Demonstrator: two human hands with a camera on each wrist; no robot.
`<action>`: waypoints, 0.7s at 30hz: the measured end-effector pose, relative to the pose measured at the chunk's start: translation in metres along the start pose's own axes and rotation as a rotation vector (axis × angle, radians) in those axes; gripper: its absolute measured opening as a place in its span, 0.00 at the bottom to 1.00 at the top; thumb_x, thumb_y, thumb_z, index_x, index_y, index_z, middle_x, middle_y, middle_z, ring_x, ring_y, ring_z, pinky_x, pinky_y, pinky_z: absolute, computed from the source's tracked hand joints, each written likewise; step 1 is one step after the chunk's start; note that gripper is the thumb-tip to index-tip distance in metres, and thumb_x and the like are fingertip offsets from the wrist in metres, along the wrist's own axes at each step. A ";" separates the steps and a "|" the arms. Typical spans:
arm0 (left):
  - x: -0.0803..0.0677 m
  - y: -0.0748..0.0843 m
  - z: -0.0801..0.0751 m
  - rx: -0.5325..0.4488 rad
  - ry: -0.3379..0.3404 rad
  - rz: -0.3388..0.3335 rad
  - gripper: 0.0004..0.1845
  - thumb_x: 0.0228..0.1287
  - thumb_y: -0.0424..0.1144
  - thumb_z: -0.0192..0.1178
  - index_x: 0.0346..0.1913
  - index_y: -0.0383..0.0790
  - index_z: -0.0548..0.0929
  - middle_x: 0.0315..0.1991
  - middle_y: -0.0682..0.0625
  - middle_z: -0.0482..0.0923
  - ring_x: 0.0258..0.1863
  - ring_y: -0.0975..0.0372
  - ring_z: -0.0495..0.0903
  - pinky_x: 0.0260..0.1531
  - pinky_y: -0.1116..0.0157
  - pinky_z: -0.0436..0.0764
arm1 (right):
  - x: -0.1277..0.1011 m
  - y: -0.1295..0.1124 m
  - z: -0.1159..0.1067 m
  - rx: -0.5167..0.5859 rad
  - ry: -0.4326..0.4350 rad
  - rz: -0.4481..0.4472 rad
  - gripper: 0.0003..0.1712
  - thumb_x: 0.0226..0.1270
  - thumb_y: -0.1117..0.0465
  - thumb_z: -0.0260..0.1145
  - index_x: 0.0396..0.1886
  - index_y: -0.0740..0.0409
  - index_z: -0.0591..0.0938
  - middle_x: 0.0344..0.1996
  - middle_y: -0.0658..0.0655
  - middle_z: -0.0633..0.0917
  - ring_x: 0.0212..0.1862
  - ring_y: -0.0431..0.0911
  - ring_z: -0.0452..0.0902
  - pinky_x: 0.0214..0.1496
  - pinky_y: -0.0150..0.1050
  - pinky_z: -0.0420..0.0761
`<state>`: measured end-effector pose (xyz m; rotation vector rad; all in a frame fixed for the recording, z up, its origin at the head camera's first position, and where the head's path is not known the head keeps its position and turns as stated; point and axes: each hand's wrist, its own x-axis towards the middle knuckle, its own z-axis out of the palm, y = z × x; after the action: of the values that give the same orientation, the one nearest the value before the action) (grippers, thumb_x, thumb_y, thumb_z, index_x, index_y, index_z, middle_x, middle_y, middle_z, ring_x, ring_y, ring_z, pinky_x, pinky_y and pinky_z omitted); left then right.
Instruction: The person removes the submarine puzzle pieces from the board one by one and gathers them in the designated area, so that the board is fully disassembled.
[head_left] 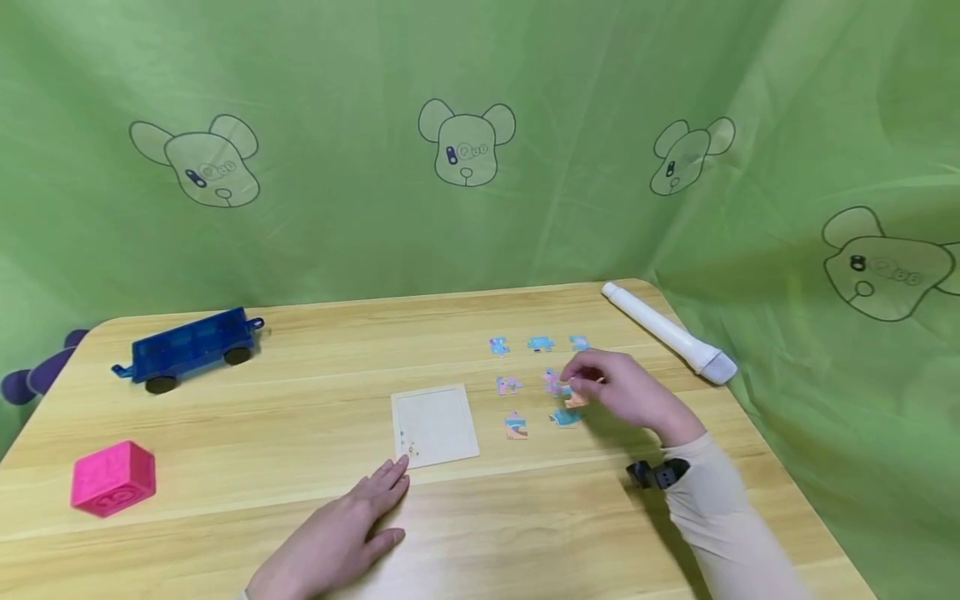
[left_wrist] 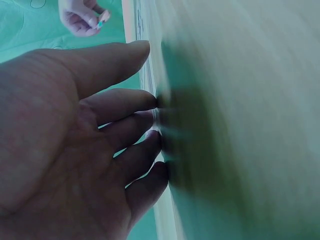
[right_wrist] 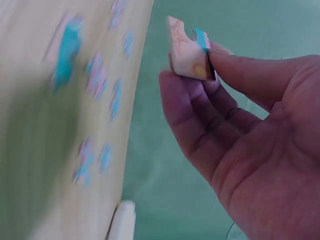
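Note:
My right hand (head_left: pixel 618 387) pinches a jigsaw puzzle piece (right_wrist: pixel 190 52) between thumb and fingers, raised off the table. The piece is peach and teal, with a rounded notch. Below and left of that hand, several loose puzzle pieces (head_left: pixel 508 385) lie in rough rows. A square pale puzzle tray (head_left: pixel 438 425) with a thin raised border lies to their left. Its near left corner is touched by the fingertips of my left hand (head_left: pixel 341 533), which rests on the table with fingers extended. In the left wrist view the left palm (left_wrist: pixel 65 150) holds nothing.
A white microphone-shaped stick (head_left: pixel 667 329) lies along the right edge of the wooden table (head_left: pixel 315 442). At the left are a blue toy wagon (head_left: pixel 191 346) and a pink block (head_left: pixel 114 478). Green fabric (head_left: pixel 345 225) hangs behind and to the right.

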<state>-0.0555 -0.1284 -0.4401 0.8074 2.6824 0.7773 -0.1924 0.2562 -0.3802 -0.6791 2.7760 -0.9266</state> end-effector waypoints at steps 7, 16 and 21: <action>-0.001 0.000 0.001 0.007 0.001 -0.001 0.32 0.71 0.44 0.59 0.72 0.33 0.65 0.76 0.46 0.52 0.73 0.52 0.54 0.65 0.48 0.65 | -0.016 0.027 -0.005 0.032 -0.059 0.157 0.03 0.69 0.72 0.60 0.38 0.65 0.80 0.28 0.53 0.79 0.30 0.45 0.74 0.29 0.36 0.78; -0.001 0.001 0.002 0.015 0.006 0.004 0.32 0.71 0.44 0.58 0.72 0.33 0.65 0.76 0.46 0.52 0.73 0.51 0.55 0.65 0.48 0.65 | -0.024 0.053 -0.003 0.017 -0.092 0.211 0.03 0.68 0.70 0.62 0.35 0.67 0.79 0.26 0.52 0.78 0.30 0.45 0.72 0.30 0.35 0.75; 0.000 0.002 0.000 0.018 0.006 -0.001 0.31 0.71 0.44 0.58 0.72 0.34 0.66 0.76 0.46 0.53 0.73 0.52 0.55 0.65 0.48 0.65 | -0.023 0.056 -0.002 0.021 -0.088 0.223 0.02 0.67 0.70 0.61 0.36 0.67 0.79 0.26 0.53 0.78 0.30 0.45 0.73 0.31 0.37 0.76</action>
<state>-0.0549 -0.1268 -0.4394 0.8084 2.6986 0.7582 -0.1930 0.3075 -0.4128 -0.3863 2.6904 -0.8572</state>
